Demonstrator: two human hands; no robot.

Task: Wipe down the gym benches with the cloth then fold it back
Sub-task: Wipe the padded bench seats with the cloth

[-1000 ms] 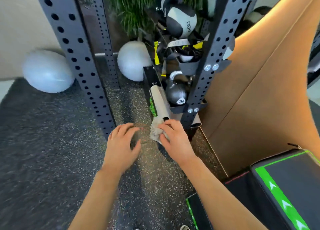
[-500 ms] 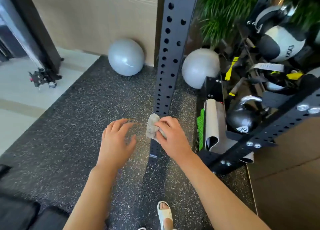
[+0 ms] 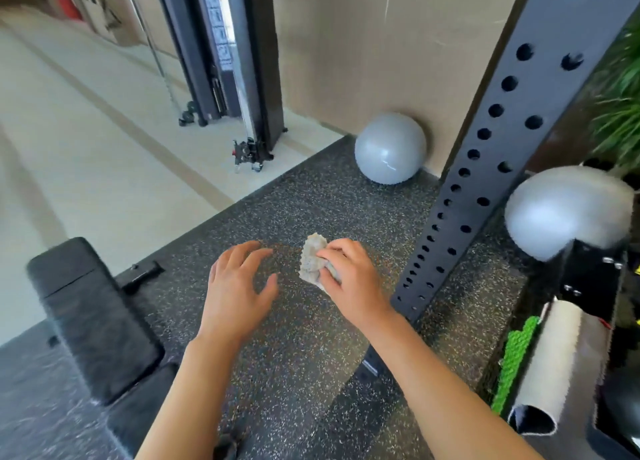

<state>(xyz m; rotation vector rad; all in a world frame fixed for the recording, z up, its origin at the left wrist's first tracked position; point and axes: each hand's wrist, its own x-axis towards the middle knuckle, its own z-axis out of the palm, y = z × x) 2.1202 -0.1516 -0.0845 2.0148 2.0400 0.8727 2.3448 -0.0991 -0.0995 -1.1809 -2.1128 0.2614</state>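
Floor (image 3: 311,338): dark rubber matting, speckled with pale and coloured flecks; meets smooth cream flooring on the left.
Rack upright (image 3: 491,155): black square steel post, two columns of round holes, leaning across the right of the view.
Gym bench (image 3: 90,317): black padded upholstery with rounded corners, lower left, blurred; well apart from the cloth.
Exercise balls: two smooth grey spheres, one against the beige wall (image 3: 390,147), one beside the rack at right (image 3: 568,210).
Rolled mat (image 3: 554,369): pale grey tube standing in a black holder, a green knobbly item just beside it.
Left hand (image 3: 239,293): forearm stretched forward, palm down, fingers spread and loosely bent, holding nothing, hovering over the rubber floor.
Right hand (image 3: 349,279): forearm stretched forward, fingers curled round the cloth, thumb side toward the left hand.
Cloth (image 3: 313,260): small, pale grey, nubbly weave, bunched into a wad, upper corner sticking out above the fingers; held in the air, near the left hand but not touching it.
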